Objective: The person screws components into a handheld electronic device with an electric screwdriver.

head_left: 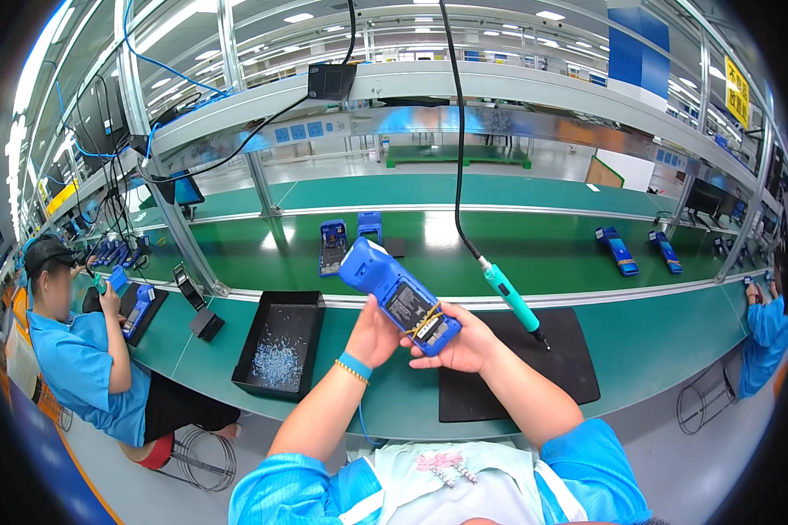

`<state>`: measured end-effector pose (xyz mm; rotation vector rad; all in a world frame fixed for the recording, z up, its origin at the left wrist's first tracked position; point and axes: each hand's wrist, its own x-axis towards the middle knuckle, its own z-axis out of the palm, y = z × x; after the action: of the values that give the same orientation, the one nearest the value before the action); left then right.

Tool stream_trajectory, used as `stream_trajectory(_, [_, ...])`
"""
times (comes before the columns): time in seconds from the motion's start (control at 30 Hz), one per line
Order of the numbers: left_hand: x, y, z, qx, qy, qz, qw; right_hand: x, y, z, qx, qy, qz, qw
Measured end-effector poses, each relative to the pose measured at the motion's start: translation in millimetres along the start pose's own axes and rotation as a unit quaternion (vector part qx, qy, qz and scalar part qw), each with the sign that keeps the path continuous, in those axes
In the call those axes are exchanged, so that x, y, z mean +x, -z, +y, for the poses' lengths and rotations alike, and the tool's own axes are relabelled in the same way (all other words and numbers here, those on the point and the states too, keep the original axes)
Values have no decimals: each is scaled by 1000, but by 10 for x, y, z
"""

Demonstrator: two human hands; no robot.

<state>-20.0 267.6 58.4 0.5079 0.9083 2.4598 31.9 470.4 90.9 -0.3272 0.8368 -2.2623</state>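
Observation:
In front of my chest I hold a blue handheld payment terminal (pixel 392 296), tilted with its back side up. A yellowish rubber band (pixel 425 322) crosses its lower end, beside a dark labelled recess. My left hand (pixel 373 336) is closed along its left edge, fingers partly hidden underneath. Gripping the lower right end is my right hand (pixel 469 344). A teal electric screwdriver (pixel 510 296) hangs on a black cable just right of my hands, its tip at the black mat (pixel 534 389). To the left, a black tray (pixel 247 354) holds many small bluish screws (pixel 277 363).
Beyond the bench edge, the green conveyor (pixel 517 249) carries an opened terminal (pixel 333 248), another blue terminal (pixel 369 226) and two more (pixel 618 252) at right. A black stand (pixel 194 302) is left of the tray. Co-workers sit at left (pixel 83 350) and far right (pixel 764 337).

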Motion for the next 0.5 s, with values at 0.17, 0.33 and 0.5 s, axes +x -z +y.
stream_trajectory(0.17, [275,-338,-74,-141,-98,-142,975,-69,23,157,140,-23,-120,983])
stream_trajectory(0.33, [314,-142,-106,-157,-77,-112,978,-114,141,62,-105,-34,67,992])
stream_trajectory(0.5, [366,-39,-114,-122,-33,-104,987,-101,364,63,-371,150,219,890])
